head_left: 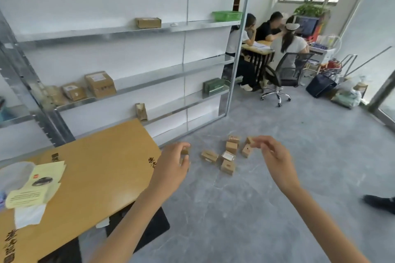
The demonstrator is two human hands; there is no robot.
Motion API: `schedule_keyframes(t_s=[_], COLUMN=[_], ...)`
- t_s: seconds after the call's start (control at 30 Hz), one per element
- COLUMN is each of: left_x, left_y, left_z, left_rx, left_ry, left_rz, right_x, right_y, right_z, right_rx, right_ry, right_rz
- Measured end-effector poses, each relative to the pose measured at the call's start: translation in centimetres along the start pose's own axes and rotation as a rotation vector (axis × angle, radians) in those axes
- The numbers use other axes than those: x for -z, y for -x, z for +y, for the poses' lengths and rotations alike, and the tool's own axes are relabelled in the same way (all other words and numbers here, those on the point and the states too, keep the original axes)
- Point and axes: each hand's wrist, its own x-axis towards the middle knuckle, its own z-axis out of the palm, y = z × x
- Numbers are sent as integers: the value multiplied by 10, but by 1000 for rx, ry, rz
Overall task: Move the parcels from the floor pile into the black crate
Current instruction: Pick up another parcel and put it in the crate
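Several small brown cardboard parcels lie scattered on the grey floor near the foot of the metal shelving. Both my arms reach out above them. My left hand hovers with loosely curled fingers and holds nothing; one parcel peeks out on the floor behind it. My right hand is also loosely curled and holds nothing, its fingertips overlapping the rightmost parcel in view. A black crate sits at lower left, mostly hidden under a large flat cardboard sheet.
Papers lie on the cardboard sheet. The metal shelving at left holds a few boxes. Three people sit at a desk at the back, with an office chair. A dark shoe shows at the right edge.
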Motion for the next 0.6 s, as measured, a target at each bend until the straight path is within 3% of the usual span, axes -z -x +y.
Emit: schedule_keyframes(t_s=[0.27,0.6], left_x=[-82,-80], left_y=[-72,-149], left_z=[40,16], left_rx=[47,53], left_ry=[46,38], left_rz=[12,111], right_x=[105,93], right_y=[-78,-146], right_z=[64,93], right_rx=[-86,-116], right_ry=[4,-20], right_rz=[94,102])
